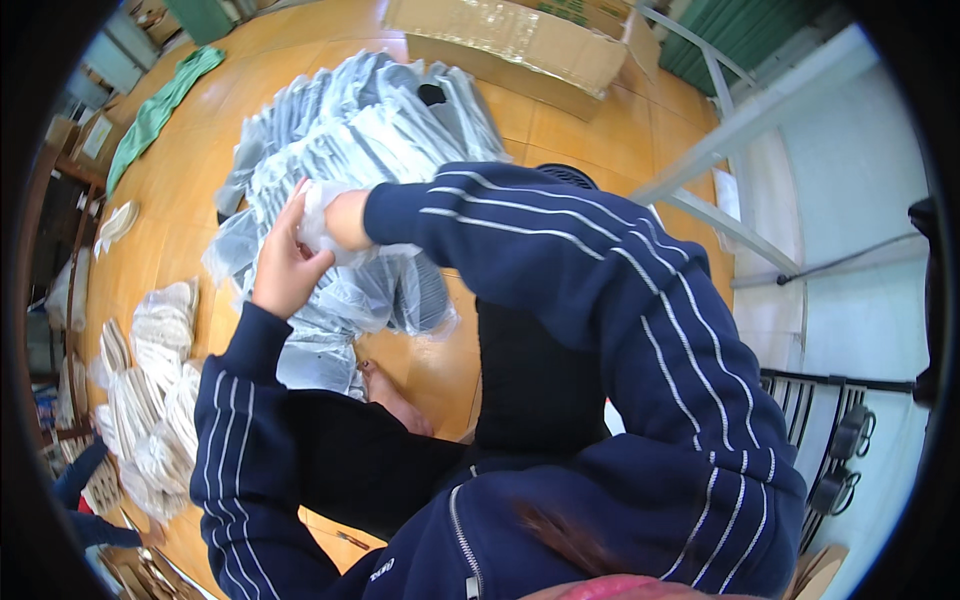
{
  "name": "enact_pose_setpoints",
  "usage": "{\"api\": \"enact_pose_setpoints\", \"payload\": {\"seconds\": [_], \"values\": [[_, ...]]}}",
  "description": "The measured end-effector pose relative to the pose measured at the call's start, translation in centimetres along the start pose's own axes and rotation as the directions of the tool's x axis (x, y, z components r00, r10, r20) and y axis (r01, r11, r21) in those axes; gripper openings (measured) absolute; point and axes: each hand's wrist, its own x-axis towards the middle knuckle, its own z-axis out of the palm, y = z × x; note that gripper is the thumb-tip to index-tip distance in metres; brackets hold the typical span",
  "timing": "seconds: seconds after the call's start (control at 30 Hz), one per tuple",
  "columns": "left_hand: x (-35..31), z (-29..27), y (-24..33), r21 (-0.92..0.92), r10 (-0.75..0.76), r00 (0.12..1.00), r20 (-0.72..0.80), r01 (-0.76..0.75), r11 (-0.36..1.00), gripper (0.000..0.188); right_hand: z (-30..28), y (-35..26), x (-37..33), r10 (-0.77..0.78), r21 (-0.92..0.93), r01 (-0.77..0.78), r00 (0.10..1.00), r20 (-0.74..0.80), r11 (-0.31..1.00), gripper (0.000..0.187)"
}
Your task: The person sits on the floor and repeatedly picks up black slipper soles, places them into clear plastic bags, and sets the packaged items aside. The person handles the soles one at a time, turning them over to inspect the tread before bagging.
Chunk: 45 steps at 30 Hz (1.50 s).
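A crumpled, whitish clear plastic bag is held up in front of me, over a large heap of plastic-wrapped flat grey pieces. My left hand pinches the bag's left side between thumb and fingers. My right hand reaches in from the right, and the bag covers its fingers, so I cannot tell how they are placed. More grey wrapped pieces lie below both hands, near my bare foot.
Cream-coloured wrapped stacks lie at the left, beside another person's sleeved arm. A long cardboard box stands at the back. A metal frame rises at the right. Green cloth lies at the far left.
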Motion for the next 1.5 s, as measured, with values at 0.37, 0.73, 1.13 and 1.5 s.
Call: {"api": "enact_pose_setpoints", "payload": {"seconds": [0.37, 0.73, 1.13, 1.5], "values": [[-2.5, 4.0, 13.7, -0.05, 0.505, 0.862, 0.041, -0.503, 0.863, 0.067, 3.2, 2.4, -5.1, 0.165, -0.247, -0.162, 0.986, -0.01, 0.955, 0.015], [-7.5, 0.1, 19.1, -0.859, 0.607, 0.795, -0.024, -0.327, 0.394, 0.019, -2.1, -3.8, -25.0, 0.179, -0.428, -0.749, 0.576, -0.797, 0.506, 0.004], [-5.2, -2.1, 19.9, -0.906, 0.718, 0.685, 0.124, -0.217, 0.363, 0.027, -1.6, -8.0, -37.0, 0.738, -0.465, -0.84, 0.122, -0.663, -0.279, 0.017], [-7.3, -0.5, 21.2, -0.722, 0.645, 0.718, -0.261, -0.589, 0.363, 0.028, 17.1, -13.7, -45.4, 0.901, -0.385, -0.904, -0.001, 0.433, 0.184, 0.018]]}}
